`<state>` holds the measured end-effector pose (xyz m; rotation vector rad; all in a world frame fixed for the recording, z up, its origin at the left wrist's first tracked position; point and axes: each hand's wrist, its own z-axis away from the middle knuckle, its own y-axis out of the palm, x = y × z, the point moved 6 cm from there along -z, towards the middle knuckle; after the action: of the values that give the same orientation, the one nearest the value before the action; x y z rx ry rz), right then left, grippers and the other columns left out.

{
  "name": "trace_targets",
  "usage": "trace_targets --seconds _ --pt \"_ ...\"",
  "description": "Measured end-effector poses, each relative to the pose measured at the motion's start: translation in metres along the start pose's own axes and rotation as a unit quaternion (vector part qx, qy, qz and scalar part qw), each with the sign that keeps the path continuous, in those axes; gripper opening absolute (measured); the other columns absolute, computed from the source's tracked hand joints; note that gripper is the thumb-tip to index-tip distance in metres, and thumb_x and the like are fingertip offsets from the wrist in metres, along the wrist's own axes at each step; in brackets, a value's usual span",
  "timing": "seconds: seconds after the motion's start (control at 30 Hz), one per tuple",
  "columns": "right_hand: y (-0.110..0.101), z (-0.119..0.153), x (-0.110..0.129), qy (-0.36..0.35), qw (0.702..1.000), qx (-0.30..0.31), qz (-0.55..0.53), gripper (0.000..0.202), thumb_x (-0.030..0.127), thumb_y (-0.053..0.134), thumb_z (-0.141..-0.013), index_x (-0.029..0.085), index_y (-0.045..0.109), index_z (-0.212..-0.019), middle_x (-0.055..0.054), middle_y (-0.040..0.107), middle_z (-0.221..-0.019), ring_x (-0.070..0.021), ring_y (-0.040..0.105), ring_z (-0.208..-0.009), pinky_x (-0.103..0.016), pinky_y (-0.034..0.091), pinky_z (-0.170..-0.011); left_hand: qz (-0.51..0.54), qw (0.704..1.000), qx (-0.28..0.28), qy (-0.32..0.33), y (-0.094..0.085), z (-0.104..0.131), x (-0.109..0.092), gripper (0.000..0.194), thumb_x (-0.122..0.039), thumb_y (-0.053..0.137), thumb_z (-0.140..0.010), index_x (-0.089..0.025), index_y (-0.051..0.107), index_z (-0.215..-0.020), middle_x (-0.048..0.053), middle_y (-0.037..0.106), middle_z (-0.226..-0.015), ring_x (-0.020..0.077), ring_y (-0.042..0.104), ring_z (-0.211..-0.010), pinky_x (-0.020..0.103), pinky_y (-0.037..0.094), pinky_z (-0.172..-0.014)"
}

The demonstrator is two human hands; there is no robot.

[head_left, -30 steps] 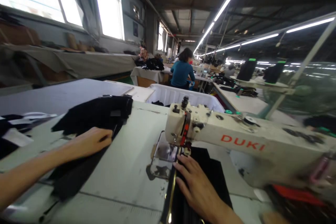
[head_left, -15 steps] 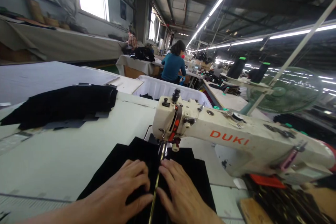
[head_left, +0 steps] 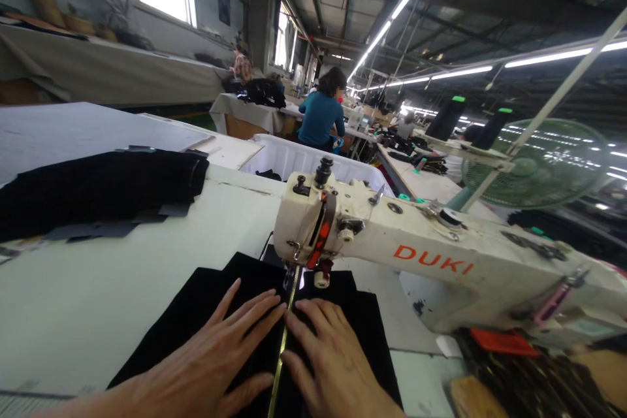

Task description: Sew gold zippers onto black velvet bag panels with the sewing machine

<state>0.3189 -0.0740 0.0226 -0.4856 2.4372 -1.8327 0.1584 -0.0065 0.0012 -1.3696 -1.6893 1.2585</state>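
Observation:
Black fabric (head_left: 176, 313) lies flat on the sewing table, its far end under the head of a white sewing machine (head_left: 362, 228). Down the middle of the cloth runs a narrow strip with gold-coloured teeth, a zipper (head_left: 279, 366), leading up to the presser foot. My left hand (head_left: 230, 346) rests on the cloth left of the zipper, fingers spread. To the right of it my right hand (head_left: 326, 353) lies with fingers stretched out, its fingertips close to the gold line. The needle itself is too small to make out.
A stack of black fabric pieces (head_left: 102, 186) lies on the left of the table. Behind the machine stands a white plastic bin (head_left: 304, 150). Dark zipper strips (head_left: 533, 379) and a red item (head_left: 504, 342) lie at right. A co-worker in blue (head_left: 321, 119) sits beyond, near a green fan (head_left: 533, 163).
My left hand's fingers have straightened and spread out, having been bent before. My right hand still lies beside the zipper. The whole view has shifted slightly.

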Motion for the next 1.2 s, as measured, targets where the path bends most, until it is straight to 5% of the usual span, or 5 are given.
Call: trace_targets --seconds 0.2,0.57,1.2 --pt "0.002 0.005 0.002 -0.038 0.998 -0.051 0.009 0.043 0.041 0.049 -0.105 0.016 0.063 -0.136 -0.009 0.067 -0.136 -0.0279 0.065 -0.123 -0.044 0.058 -0.103 0.007 1.0 0.007 -0.001 0.002 -0.002 0.003 0.079 -0.049 0.058 -0.101 -0.025 0.016 -0.164 0.009 0.039 -0.161 0.0291 0.044 -0.145 0.051 0.032 -0.123" --pt "0.008 0.007 -0.001 -0.039 0.997 -0.066 0.004 0.041 0.038 0.053 -0.102 0.018 0.062 -0.137 -0.008 0.061 -0.144 -0.0253 0.058 -0.133 -0.042 0.054 -0.108 0.044 0.997 0.055 -0.014 0.009 -0.006 0.01 0.08 -0.047 0.054 -0.103 -0.027 0.008 -0.165 0.01 0.031 -0.164 0.0309 0.039 -0.147 0.062 0.02 -0.123" --pt "0.006 -0.002 -0.005 -0.043 0.999 0.025 -0.015 0.049 0.023 0.063 -0.09 0.019 0.056 -0.138 -0.005 0.056 -0.15 -0.025 0.056 -0.134 -0.043 0.049 -0.114 0.06 0.992 0.108 -0.017 0.012 -0.007 0.014 0.086 -0.043 0.057 -0.099 -0.03 0.004 -0.165 0.009 0.03 -0.166 0.0354 0.034 -0.15 0.07 0.02 -0.117"
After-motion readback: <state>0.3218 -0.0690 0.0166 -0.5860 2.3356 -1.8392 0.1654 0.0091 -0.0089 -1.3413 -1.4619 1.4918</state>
